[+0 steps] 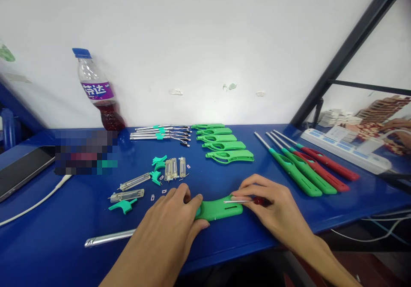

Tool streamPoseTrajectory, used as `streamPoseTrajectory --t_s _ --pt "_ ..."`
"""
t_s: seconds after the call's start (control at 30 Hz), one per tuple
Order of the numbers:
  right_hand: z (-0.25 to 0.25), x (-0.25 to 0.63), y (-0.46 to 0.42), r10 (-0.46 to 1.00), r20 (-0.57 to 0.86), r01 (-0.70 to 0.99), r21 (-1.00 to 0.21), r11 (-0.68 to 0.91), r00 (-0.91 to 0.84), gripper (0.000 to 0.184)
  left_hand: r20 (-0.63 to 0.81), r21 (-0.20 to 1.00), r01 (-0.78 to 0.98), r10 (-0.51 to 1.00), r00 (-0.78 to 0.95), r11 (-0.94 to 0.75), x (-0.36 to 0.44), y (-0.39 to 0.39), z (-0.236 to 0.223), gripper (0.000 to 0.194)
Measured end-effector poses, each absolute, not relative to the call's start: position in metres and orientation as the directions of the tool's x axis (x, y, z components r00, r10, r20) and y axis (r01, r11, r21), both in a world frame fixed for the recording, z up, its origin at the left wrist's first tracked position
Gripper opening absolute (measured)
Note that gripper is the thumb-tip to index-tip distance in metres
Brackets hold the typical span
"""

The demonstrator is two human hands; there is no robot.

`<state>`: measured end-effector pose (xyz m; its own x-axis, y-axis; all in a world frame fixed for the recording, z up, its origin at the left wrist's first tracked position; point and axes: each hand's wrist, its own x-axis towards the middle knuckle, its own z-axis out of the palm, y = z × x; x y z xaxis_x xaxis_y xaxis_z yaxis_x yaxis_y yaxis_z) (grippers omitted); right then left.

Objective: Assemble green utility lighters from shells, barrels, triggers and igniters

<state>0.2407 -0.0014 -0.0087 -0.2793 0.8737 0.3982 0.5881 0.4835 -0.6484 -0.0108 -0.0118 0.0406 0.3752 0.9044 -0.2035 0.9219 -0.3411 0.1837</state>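
A green long-nosed lighter (218, 212) lies on the blue table, its metal tube pointing left. My left hand (171, 214) grips it around the middle, hiding the trigger area. In my right hand (271, 199) is a small screwdriver (239, 201) with a dark red handle. Its metal shaft lies over the handle end of the lighter, near the slot; whether the tip touches is unclear. Left of the hands are clear fuel tanks (135, 181), teal triggers (123, 206) and tiny metal clips (153, 197).
Metal tubes with wires (149, 136) and several green handle shells (229, 155) line the back. Green and red lighters (297, 175) lie at right, beside a white power strip (346, 152). A drink bottle (96, 92) and phone (24, 169) are at left. Another person's hand (398, 126) shows far right.
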Motion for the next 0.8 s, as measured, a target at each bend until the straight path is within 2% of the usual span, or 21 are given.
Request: streamPoseTrajectory --t_s 0.17,0.47,0.8 --pt "-0.01 0.243 -0.001 0.852 0.432 0.599 -0.61 0.518 -0.296 0.028 -0.201 0.168 0.924 0.905 0.374 -0.345 -0.012 -0.013 0.04 0.036" --pt "-0.01 0.242 -0.003 0.793 0.513 0.601 -0.533 0.595 -0.33 0.034 -0.211 0.169 0.923 0.903 0.375 -0.345 -0.009 -0.014 0.041 0.035" --pt "-0.007 0.237 -0.011 0.738 0.58 0.602 -0.467 0.648 -0.344 0.024 -0.174 0.18 0.917 0.906 0.386 -0.356 -0.013 -0.012 0.036 0.037"
